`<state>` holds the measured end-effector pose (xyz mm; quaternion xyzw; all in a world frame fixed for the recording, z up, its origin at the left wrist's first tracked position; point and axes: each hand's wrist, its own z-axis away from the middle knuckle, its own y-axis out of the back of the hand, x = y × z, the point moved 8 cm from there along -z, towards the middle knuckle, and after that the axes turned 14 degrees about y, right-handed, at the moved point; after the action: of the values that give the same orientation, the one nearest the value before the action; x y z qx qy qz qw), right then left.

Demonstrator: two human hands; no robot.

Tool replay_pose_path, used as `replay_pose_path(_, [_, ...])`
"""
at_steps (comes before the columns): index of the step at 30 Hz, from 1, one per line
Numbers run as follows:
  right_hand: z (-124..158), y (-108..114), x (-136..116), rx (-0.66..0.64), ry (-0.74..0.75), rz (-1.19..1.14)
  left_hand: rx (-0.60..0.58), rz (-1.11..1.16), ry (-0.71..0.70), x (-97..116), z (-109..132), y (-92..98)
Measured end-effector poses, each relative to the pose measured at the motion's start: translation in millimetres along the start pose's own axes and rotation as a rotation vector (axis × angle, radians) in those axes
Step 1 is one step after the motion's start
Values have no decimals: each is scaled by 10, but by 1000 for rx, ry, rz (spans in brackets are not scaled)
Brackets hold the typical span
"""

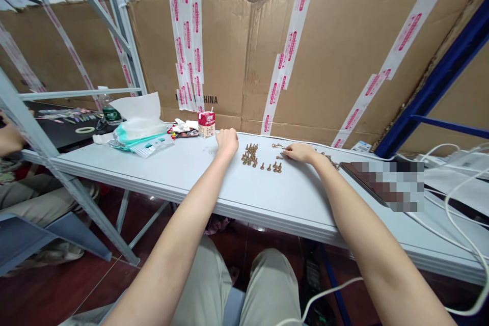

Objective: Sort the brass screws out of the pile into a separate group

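My left hand rests on the table as a closed fist, left of the standing screws; whatever it may hold is hidden. Several small brass-coloured screws stand head down in a cluster between my hands. A few more standing screws are spread to the right, toward the front edge. My right hand is low over the table with its fingertips pinched at a small screw. Just beyond them another screw lies on its side. A loose pile of screws is partly hidden behind my right wrist.
A drink carton, snack wrappers and a tissue pack stand at the left. A tablet-like device and white cables lie at the right. Cardboard walls the back. Another person's arm shows far left.
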<state>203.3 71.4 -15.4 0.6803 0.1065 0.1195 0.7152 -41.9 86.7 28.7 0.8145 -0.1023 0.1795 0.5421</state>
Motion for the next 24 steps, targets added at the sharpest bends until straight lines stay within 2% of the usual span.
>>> replay_pose_path(6, [7, -18, 56, -34, -42, 48, -65, -157, 35, -102, -34, 37])
replay_pose_path(12, [65, 38, 12, -31, -68, 89, -283, -259, 101, -279, -90, 26])
replay_pose_path(15, [108, 154, -53, 16, -92, 140, -367, -273, 92, -306, -78, 18])
replay_pose_path(17, [126, 267, -166, 84, -69, 137, -423, -274, 71, -299, -50, -3])
replay_pose_path(20, [120, 405, -508, 187, 105, 1, -486, -302, 36, -277, -1, -47])
replay_pose_path(24, [125, 476, -993, 240, 332, -123, -452, -327, 20, -249, 13, -59])
